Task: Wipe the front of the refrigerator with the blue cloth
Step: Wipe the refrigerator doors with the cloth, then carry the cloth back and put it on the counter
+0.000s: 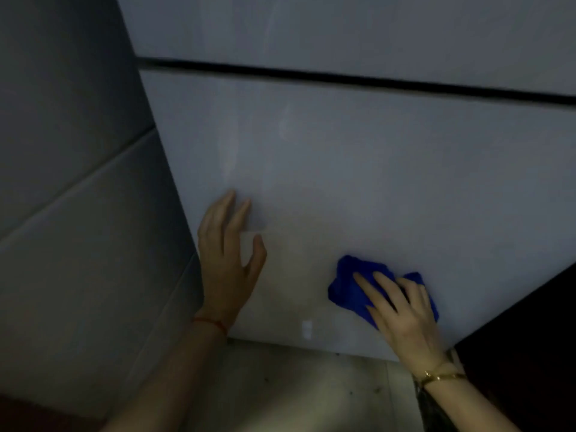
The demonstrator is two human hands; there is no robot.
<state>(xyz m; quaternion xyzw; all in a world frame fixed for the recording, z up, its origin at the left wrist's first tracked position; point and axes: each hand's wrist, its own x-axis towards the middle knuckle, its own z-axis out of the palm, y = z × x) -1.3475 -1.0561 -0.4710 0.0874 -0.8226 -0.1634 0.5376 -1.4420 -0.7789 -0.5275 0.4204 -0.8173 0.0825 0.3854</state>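
The refrigerator's pale grey front fills most of the view, with a dark horizontal gap between an upper and a lower door. My right hand presses a bunched blue cloth flat against the lower door near its bottom right corner. My left hand rests against the same door near its left edge, fingers spread and holding nothing.
A grey tiled wall runs along the left of the refrigerator. Below the door lies a pale tiled floor with dark specks. A dark object stands at the right, next to the door's lower corner.
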